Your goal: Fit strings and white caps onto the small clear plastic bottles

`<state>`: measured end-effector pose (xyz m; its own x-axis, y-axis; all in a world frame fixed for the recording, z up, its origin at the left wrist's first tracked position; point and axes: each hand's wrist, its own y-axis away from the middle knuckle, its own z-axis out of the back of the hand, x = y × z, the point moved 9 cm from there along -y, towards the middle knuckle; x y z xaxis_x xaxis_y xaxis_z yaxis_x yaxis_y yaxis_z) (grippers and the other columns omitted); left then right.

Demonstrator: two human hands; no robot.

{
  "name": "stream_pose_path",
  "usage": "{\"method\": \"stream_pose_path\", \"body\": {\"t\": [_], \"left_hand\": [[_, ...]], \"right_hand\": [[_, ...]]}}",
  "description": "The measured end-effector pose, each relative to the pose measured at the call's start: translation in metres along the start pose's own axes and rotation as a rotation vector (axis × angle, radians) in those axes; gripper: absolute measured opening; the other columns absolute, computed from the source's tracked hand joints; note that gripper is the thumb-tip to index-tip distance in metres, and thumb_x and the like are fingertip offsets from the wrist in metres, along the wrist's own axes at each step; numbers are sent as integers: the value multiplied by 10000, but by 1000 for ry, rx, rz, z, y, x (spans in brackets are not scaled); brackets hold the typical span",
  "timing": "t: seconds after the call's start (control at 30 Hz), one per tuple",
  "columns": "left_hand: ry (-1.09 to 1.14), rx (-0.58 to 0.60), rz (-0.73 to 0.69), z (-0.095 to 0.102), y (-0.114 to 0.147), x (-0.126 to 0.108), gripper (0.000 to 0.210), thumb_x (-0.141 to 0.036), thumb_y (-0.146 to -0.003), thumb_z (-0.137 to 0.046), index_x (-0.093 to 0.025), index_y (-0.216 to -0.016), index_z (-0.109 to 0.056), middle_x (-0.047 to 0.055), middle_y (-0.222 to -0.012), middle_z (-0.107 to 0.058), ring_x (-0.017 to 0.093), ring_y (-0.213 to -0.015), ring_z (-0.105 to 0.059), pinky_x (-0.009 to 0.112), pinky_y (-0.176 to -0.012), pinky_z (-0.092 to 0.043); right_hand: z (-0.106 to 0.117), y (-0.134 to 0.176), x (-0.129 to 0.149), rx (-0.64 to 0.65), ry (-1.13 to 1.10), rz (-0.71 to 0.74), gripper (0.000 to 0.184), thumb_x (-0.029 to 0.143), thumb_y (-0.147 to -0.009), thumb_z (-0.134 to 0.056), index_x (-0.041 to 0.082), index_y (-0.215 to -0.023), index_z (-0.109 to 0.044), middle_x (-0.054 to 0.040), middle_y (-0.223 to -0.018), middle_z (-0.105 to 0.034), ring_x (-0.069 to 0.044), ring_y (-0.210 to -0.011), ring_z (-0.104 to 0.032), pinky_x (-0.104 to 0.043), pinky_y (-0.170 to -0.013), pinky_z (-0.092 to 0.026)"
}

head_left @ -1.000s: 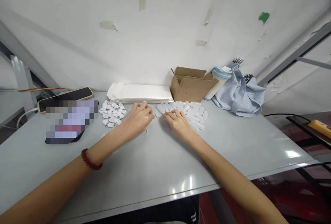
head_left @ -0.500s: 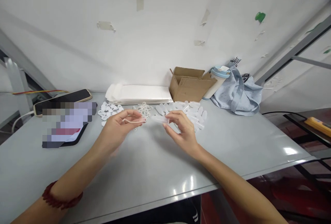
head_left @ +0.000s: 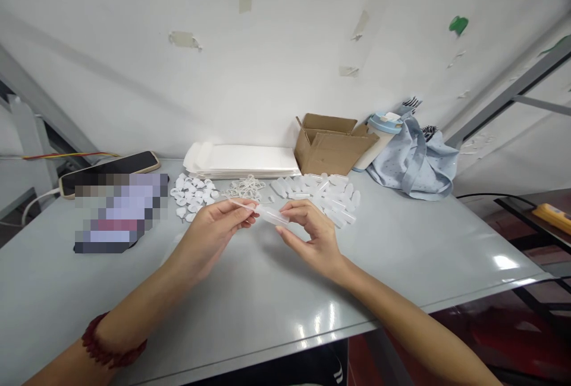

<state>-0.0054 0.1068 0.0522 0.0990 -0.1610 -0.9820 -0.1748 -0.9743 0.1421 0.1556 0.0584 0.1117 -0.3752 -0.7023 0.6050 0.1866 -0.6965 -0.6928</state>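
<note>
My left hand (head_left: 220,228) pinches a thin white cord (head_left: 239,203) between thumb and fingertips. In my right hand (head_left: 316,232) is a translucent plastic tube (head_left: 271,215), held by its right end between thumb and fingers. The tube's left end meets my left fingertips; whether the cord passes into it I cannot tell. Just beyond my hands lies a tangle of white cords (head_left: 246,187). To its left are several small white caps (head_left: 193,188), and to its right a pile of similar translucent tubes (head_left: 336,195).
Flat white boxes (head_left: 250,159) are stacked against the wall beside an open cardboard box (head_left: 332,151). A lidded cup (head_left: 372,145) and a blue cloth bag (head_left: 410,166) stand at the right. Two phones, one dark-screened (head_left: 111,173) and one blurred (head_left: 127,210), lie at the left.
My hands have come together: the tube's left end, apart from my left hand before, now touches its fingertips. The tube has tilted, and the view has shifted slightly.
</note>
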Motion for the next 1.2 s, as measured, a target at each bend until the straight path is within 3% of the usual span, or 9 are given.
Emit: {"method": "stream_pose_path", "body": {"t": [0.2,0.5,0.63,0.87,1.2], "left_hand": [[-173,-32,-85,2,1,-3,227,-452,-736,-680,-233,-680,-705,38,-1033,-711,248,-1044,-591,359,-911,-465],[-397,-41,-190,-9,11,-21,255,-465,-803,-590,-279,-879,-746,6,-1032,-722,240,-971,-627,321,-892,-480],[-360,-65,-163,-8,11,-19,262,-490,-761,-646,-273,-866,-747,2,-966,-733,240,-954,-636,318,-882,-491],[-173,7,-54,-10,6,-1,296,-458,-703,-734,-310,-959,-733,-11,-1108,-705,236,-1155,-563,329,-983,-448],[-126,145,-1,-17,4,3,302,-428,-714,-738,-250,-957,-718,20,-983,-705,228,-1027,-621,354,-946,-463]], "right_hand": [[-3,4,2,6,92,56,141,175,-857,-592,215,-990,-568,-68,-922,-634,-187,-880,-633,-343,-713,-568],[-7,10,2,14,167,104,175,189,-885,-557,211,-1059,-559,-68,-903,-652,-173,-765,-633,-326,-639,-565],[-9,11,3,23,173,107,172,178,-880,-562,211,-1049,-553,-69,-908,-646,-169,-762,-627,-315,-631,-565],[-11,14,-2,5,157,75,199,190,-868,-590,206,-1059,-539,-61,-891,-637,-160,-741,-621,-292,-607,-569],[-14,17,1,25,216,143,180,209,-892,-561,191,-1068,-527,-71,-881,-637,-150,-711,-614,-272,-591,-563]]}}
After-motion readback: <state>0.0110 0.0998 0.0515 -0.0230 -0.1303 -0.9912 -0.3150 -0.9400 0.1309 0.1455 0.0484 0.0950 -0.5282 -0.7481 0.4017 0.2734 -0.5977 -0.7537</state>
